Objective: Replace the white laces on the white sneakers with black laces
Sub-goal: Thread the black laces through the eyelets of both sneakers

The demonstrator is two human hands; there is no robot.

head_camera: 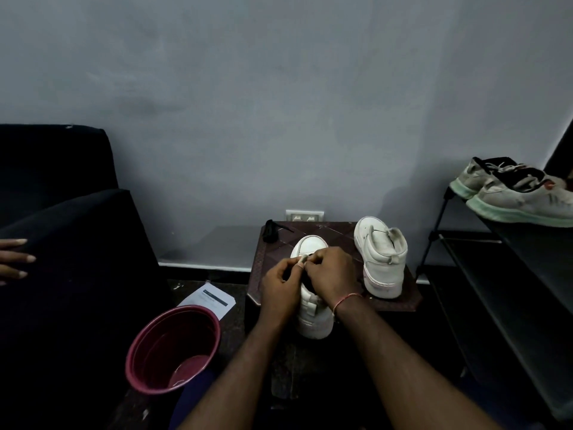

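The near sneaker (313,318) stands at the front edge of the small table (400,301), heel toward me and toe pointing at the wall. I judge it is set that way so the lacing area faces up under both hands. The left hand (279,282) pinches a pale strip (302,259) between thumb and forefinger just above the shoe's opening. The right hand (333,274) curls its fingertips onto the same strip from the other side. I cannot tell from my feed whether that strip is a white lace end or part of the tongue, and the eyelets are hidden under the knuckles. I read this as working the white lace loose.

The second sneaker (383,259) stands just to the right on the same table, apart from the right wrist, heel also toward me. The black laces (270,231) lie bundled at the far left corner, in easy reach for the threading to come.

The sneaker's heel overhangs the table's front edge slightly, so a hard upward pull could tip it toward me. To the left the floor holds a red bucket (173,349) and a sheet of paper (210,299). To the right a shoe rack (432,243) stands close to the table, which limits elbow room there. Above the table there is open room for drawing a lace out.
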